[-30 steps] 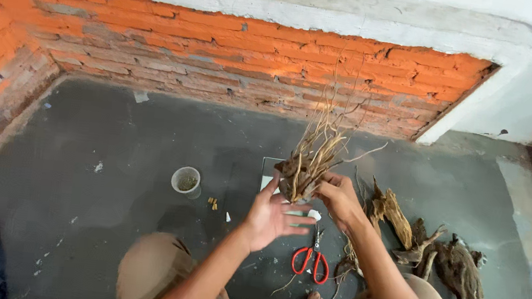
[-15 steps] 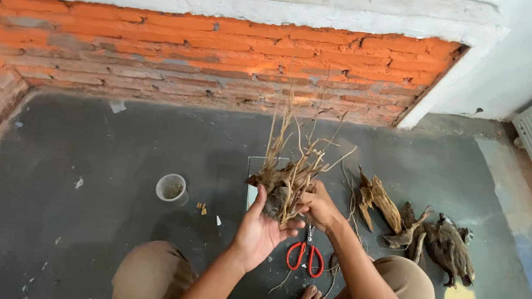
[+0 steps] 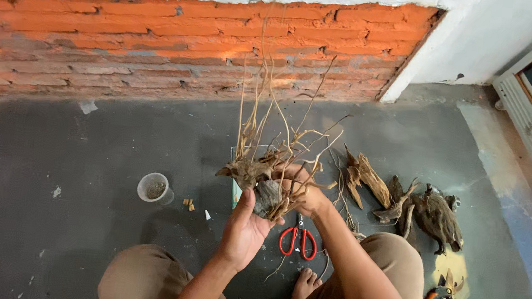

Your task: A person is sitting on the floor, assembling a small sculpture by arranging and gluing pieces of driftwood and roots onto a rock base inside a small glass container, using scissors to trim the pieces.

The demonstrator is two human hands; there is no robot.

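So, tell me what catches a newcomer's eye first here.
A tangle of dry roots and twigs held up at centre frame by both hands, left hand beneath and right hand beside it. Behind runs an orange brick wall; red-handled scissors lie on the dark floor below.

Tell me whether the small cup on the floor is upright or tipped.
Upright: the small cup stands on the dark floor with its round mouth facing up, something greyish inside.
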